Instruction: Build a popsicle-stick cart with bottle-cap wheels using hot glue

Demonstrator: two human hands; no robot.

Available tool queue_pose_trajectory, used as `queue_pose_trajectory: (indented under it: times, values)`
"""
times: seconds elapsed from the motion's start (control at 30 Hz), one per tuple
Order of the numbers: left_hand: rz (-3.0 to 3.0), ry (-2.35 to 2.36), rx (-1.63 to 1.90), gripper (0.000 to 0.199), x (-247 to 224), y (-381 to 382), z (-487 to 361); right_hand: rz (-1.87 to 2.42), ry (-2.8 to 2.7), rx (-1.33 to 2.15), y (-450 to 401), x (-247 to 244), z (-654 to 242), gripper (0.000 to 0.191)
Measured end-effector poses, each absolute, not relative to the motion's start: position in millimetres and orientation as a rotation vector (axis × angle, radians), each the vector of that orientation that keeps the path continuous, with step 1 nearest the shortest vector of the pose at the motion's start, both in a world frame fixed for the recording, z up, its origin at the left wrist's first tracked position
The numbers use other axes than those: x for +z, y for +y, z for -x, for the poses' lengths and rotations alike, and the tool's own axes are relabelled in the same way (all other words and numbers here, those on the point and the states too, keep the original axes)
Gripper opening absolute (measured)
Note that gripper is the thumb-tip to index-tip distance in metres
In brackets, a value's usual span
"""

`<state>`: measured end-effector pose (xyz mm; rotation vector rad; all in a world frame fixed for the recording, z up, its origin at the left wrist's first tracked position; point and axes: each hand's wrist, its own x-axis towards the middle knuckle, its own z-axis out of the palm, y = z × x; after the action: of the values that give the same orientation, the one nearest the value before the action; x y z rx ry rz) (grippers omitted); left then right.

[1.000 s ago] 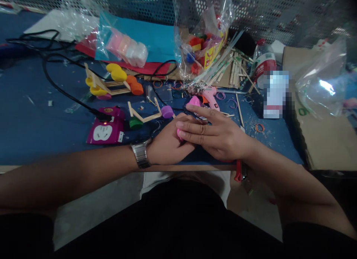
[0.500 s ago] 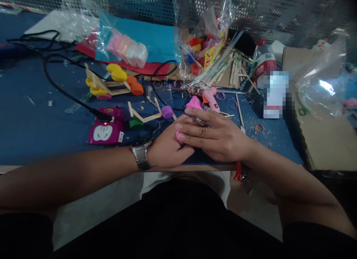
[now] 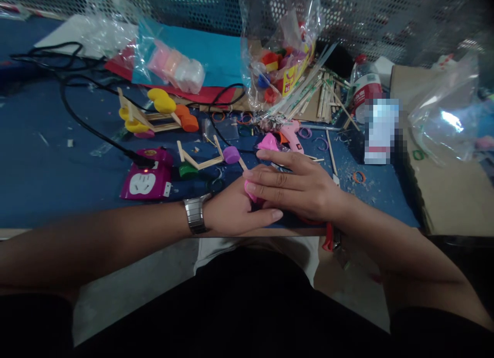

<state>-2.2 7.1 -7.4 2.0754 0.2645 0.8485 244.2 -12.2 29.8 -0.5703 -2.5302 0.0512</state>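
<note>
Pink lump (image 3: 250, 191) under straight right fingers (image 3: 276, 179)

Left of centre near the near edge, here's the purple power strip (image 3: 147, 179), light glowing red, a black cable (image 3: 85, 125) plugged in and looping away toward the far-left corner of the blue table (image 3: 50, 178)! Up along the far edge, blue paper (image 3: 219, 52) overlaps red paper (image 3: 216, 94), and across to the right, a red-capped bottle (image 3: 366, 85) sits beside brown cardboard (image 3: 451, 198), with a clear plastic bag (image 3: 443, 116) on top.
</note>
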Motion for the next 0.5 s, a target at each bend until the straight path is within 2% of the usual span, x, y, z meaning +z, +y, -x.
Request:
queue_pose_trajectory:
  times: [0.13, 0.2, 0.5]
  values:
    - [-2.105, 0.252, 0.853, 0.038, -4, 4, 0, 0.466, -2.449, -0.037, -10, 27, -239, 0.036]
    - [-2.137, 0.257, 0.827, 0.037, -4, 4, 0, 0.428, -2.390, -0.025, -10, 24, -237, 0.030]
    - [-2.091, 0.211, 0.884, 0.045, -8, 8, -4, 0.544, -2.393, -0.013, -12, 19, -240, 0.032]
